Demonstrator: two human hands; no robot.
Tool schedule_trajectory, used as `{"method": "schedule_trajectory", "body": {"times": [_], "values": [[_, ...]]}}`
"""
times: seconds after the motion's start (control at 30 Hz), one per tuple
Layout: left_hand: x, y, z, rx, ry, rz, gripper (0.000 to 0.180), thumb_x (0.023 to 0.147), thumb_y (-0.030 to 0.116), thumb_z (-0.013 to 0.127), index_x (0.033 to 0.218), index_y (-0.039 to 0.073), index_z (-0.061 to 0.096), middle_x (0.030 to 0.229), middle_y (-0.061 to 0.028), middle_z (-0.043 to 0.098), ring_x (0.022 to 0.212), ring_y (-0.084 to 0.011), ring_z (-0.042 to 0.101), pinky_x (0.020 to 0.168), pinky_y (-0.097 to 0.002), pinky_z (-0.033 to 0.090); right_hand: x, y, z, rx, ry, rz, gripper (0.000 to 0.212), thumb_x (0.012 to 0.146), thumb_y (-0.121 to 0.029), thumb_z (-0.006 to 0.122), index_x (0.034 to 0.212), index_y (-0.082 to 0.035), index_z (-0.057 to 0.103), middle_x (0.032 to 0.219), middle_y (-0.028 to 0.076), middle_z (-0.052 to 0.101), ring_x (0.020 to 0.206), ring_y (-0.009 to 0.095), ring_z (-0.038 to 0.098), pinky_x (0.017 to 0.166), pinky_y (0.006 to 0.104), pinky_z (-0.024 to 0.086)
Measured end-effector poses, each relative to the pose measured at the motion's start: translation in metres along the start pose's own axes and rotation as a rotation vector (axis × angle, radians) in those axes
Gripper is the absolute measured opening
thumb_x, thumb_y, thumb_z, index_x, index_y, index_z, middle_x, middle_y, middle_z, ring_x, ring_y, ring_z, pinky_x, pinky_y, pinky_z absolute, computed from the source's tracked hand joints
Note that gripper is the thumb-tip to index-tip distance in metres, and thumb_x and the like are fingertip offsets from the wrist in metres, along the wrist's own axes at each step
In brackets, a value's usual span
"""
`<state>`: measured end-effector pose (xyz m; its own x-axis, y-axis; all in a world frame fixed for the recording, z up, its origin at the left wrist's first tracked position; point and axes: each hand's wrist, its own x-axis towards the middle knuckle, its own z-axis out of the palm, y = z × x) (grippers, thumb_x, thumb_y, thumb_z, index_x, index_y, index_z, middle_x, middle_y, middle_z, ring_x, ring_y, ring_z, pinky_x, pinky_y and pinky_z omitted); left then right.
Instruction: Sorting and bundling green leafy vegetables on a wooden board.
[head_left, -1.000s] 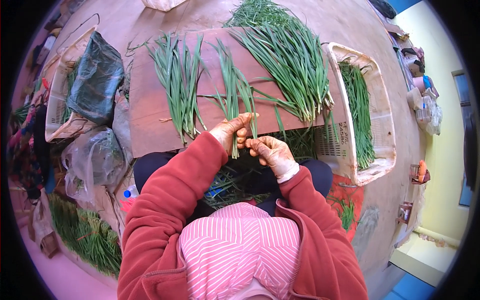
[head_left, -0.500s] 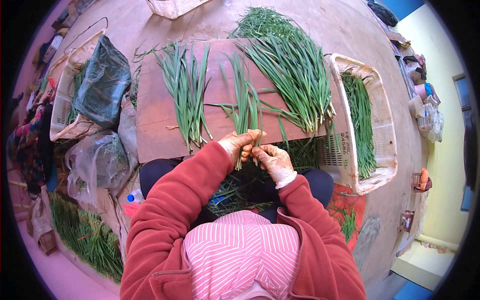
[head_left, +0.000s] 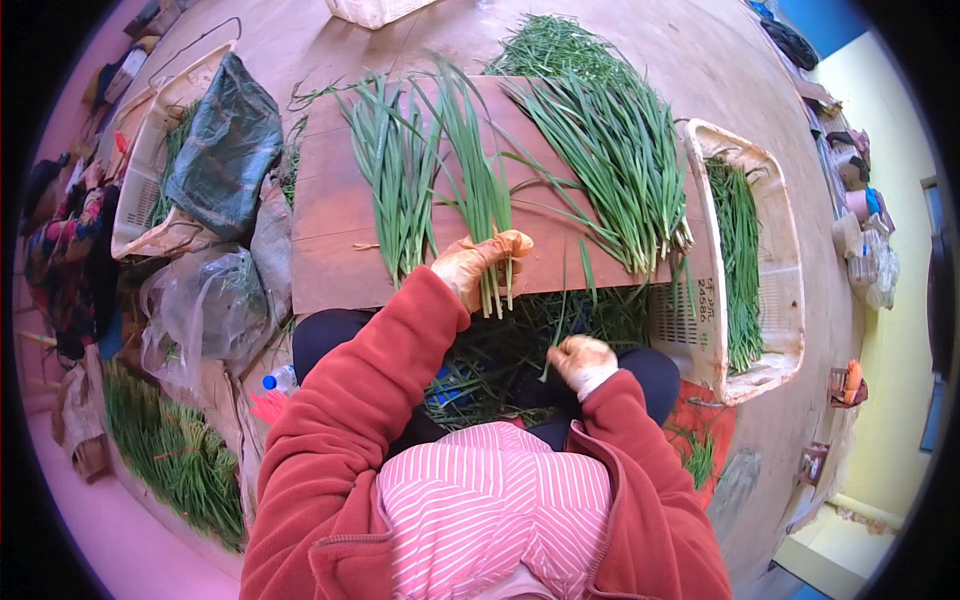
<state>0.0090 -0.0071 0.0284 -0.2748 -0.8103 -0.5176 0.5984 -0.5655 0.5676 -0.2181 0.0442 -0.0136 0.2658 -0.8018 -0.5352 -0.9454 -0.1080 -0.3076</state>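
My left hand [head_left: 478, 268], in a thin stained glove, is closed round a small bunch of garlic chives [head_left: 476, 185] at the near edge of the brown board [head_left: 320, 240]. Their pale stem ends stick out below my fingers and their leaves spread away over the board. Lower and to the right, over my lap, my right hand [head_left: 584, 362] is closed in a pinch with a thin chive leaf [head_left: 563, 315] at its fingertips. A loose bundle of chives [head_left: 393, 180] lies left of the held bunch, and a thicker chive pile [head_left: 615, 170] lies to the right.
A white plastic crate [head_left: 795, 300] with chives stands right of the board. At left are another crate [head_left: 125, 235] under a dark green sheet [head_left: 230, 150], a clear plastic bag [head_left: 205, 310] and tied chives [head_left: 175, 460]. More greens [head_left: 560, 45] lie beyond the board. Loose leaves cover my lap.
My hands have parted. The right has drawn down and right, away from the bunch, while the left keeps hold of the chives. The whole view has shifted slightly.
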Motion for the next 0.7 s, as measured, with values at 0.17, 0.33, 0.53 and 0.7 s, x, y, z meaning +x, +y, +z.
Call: {"method": "schedule_trajectory", "body": {"times": [0.17,0.33,0.53,0.7], "values": [[0.002,-0.007,-0.01,-0.211,-0.154,0.007,0.033,0.088,0.029,0.056,0.113,0.007,0.052,0.078,0.0008,0.052,0.062,-0.0101,0.05,0.054,-0.0245,0.043,0.058,-0.038,-0.037,0.336,0.267,-0.413,0.024,0.081,-0.013,0.062,0.104,-0.007,0.061,0.092,0.009,0.065,0.084,0.024,0.063,0.078,0.0334,0.048],[-0.005,0.001,-0.014,-0.283,-0.295,0.006,0.036,0.09,0.034,0.051,0.116,0.008,0.052,0.058,0.0059,0.033,0.045,-0.004,0.029,0.039,-0.0183,0.027,0.156,0.008,-0.084,0.43,0.5,-0.279,0.036,0.079,-0.009,0.064,0.114,-0.004,0.055,0.104,0.014,0.059,0.097,0.025,0.057,0.086,0.0332,0.046],[-0.014,-0.002,-0.009,-0.166,-0.21,0.039,0.031,0.087,0.036,0.057,0.103,0.009,0.055,0.052,0.0061,0.035,0.041,-0.0038,0.028,0.038,-0.0197,0.024,0.079,-0.023,-0.133,1.015,0.04,-0.26,0.048,0.08,-0.038,0.067,0.115,-0.007,0.058,0.103,0.007,0.061,0.095,0.018,0.055,0.087,0.0289,0.042],[-0.019,-0.008,0.019,0.604,-0.289,-0.072,0.028,0.08,0.035,0.064,0.089,0.009,0.058,0.052,0.0022,0.041,0.042,-0.0081,0.038,0.04,-0.0232,0.028,0.049,-0.075,-0.107,1.151,-0.203,-0.42,0.051,0.08,-0.033,0.066,0.118,0.0,0.052,0.1,0.006,0.06,0.091,0.014,0.054,0.083,0.0275,0.042]]}}
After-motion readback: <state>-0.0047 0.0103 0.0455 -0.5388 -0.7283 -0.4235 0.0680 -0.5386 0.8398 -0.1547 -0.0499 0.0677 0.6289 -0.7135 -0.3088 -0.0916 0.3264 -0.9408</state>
